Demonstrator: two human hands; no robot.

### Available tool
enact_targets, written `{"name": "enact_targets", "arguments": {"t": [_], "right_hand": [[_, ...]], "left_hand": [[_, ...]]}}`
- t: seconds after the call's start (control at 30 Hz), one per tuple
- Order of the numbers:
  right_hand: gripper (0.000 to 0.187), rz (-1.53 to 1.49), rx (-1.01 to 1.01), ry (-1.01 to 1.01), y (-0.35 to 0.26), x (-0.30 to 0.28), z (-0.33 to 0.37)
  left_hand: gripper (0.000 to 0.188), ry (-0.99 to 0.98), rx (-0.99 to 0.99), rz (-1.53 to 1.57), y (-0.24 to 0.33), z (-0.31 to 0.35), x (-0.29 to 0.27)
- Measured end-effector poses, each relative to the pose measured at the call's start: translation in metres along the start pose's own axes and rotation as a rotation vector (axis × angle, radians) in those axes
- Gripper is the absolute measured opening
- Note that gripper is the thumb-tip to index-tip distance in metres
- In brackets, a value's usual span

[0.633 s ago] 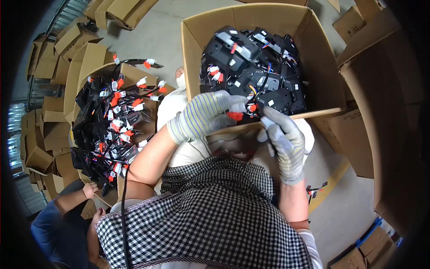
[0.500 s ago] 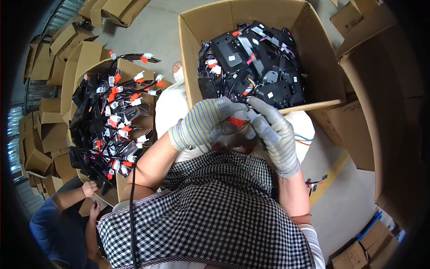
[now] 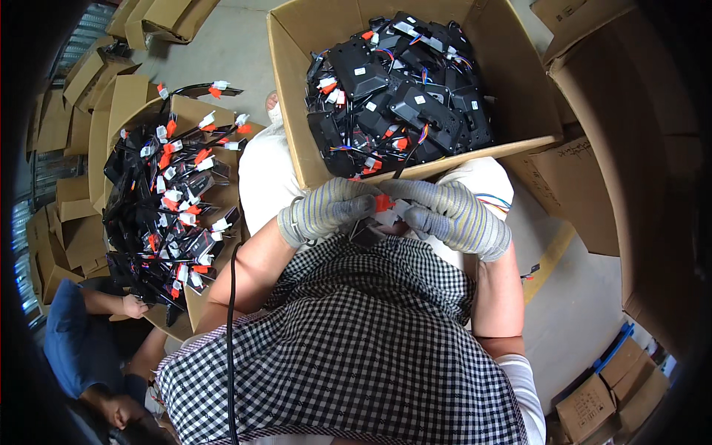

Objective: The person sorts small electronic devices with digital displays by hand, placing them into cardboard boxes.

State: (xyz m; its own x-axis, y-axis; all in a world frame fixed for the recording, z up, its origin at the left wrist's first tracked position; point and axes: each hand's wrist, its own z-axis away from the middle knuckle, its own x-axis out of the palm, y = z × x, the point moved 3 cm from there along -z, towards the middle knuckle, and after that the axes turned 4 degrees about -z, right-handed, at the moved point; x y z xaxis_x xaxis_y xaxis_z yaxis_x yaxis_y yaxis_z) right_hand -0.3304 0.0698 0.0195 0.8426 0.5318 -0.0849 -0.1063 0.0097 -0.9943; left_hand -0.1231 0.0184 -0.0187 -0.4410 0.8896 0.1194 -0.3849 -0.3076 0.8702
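Observation:
Both my hands wear grey striped work gloves and meet above my lap, just below the near edge of an open carton (image 3: 356, 176). Pinched between my right hand's (image 3: 458, 219) fingers is a white plug connector (image 3: 389, 216). A red plug connector (image 3: 383, 202) sits against it, beside the fingertips of my left hand (image 3: 330, 211), which are closed around the same cable end. A dark, shiny piece (image 3: 365, 233) shows below the left fingers; its kind is unclear. Inside the carton lies a heap of black plastic housings (image 3: 424, 111) with coloured wires and red and white plugs.
To the left, another carton (image 3: 202, 111) overflows with black wired parts (image 3: 167, 200). Beside it, a person in a blue sleeve (image 3: 67, 334) rests a hand on its edge. A tall carton (image 3: 615, 148) stands at right. A black cable (image 3: 231, 341) hangs across my checked apron.
My right hand has turned from fingers pointing up to lying sideways, and my hands have come closer around the connectors. The whole view has shifted slightly, with the cartons appearing further left.

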Motion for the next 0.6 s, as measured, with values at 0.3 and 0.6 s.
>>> {"name": "enact_targets", "arguments": {"t": [0.3,0.6], "right_hand": [[0.058,-0.467,0.204,0.096,0.011,-0.002,0.011],[0.059,-0.712,0.166,0.162,0.020,0.013,0.018]], "left_hand": [[0.057,0.199,0.084,0.292,0.025,-0.011,0.018],[0.037,0.304,0.147,-0.255,0.030,-0.010,0.021]]}}
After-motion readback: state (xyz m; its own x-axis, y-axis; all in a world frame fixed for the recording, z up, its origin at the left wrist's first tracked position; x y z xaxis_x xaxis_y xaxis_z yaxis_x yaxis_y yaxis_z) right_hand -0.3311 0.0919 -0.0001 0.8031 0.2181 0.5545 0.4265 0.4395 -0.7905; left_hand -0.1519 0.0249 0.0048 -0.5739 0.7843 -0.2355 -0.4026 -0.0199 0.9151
